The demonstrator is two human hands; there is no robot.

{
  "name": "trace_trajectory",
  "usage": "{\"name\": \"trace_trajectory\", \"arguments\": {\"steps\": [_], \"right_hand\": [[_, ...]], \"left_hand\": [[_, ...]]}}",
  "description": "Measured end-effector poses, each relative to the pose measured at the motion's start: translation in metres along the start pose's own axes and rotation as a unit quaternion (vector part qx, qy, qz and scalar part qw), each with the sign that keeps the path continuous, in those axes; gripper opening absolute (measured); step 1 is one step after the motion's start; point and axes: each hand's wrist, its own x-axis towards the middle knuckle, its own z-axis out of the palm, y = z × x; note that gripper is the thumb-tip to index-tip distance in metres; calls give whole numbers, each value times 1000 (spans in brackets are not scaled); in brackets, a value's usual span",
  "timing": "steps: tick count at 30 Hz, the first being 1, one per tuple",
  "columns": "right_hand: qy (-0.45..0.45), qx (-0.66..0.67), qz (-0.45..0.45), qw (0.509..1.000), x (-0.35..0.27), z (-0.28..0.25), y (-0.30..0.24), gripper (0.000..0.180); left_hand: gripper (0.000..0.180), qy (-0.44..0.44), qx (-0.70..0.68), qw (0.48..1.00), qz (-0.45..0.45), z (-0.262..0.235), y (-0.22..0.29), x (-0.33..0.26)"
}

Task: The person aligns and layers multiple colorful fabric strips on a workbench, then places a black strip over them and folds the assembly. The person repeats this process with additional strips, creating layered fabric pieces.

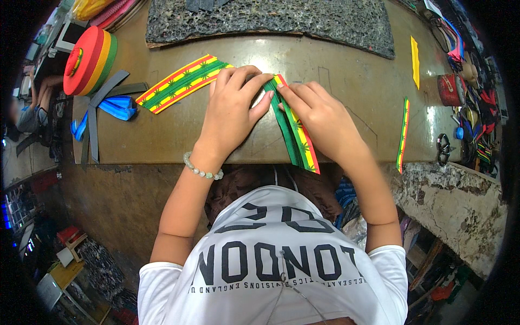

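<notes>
A wide woven strap [181, 82] striped red, yellow and green lies on a brown worktable [346, 76], bent at a fold in front of me. My left hand [234, 111] presses flat on the fold, its fingertips pinching the strap. My right hand [318, 120] holds the other leg of the strap [299, 142], which runs down over the table's near edge. A pale bead bracelet [201, 171] is on my left wrist.
A roll of red, yellow and green webbing [89, 59] stands at the far left beside blue and grey straps [108, 105]. A dark mottled mat [271, 19] covers the table's back. A thin striped strip [402, 132], a yellow strip [415, 60] and a red tin [451, 89] sit right.
</notes>
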Motion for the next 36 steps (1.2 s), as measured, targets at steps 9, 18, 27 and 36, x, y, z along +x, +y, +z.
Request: {"name": "trace_trajectory", "arguments": {"steps": [9,18,27,36], "right_hand": [[-33,35,25,999,-3,-1,3,44],[-50,26,26,998,-5,-1,2,42],[-64,-1,20,998,-4,-1,0,42],[-68,-44,11,997,-5,11,-3,41]], "left_hand": [[25,-13,77,997,25,-1,3,-1],[28,-45,97,994,26,-5,6,1],[28,-39,94,994,31,-3,4,-1],[32,-19,98,995,31,-4,7,-1]]}}
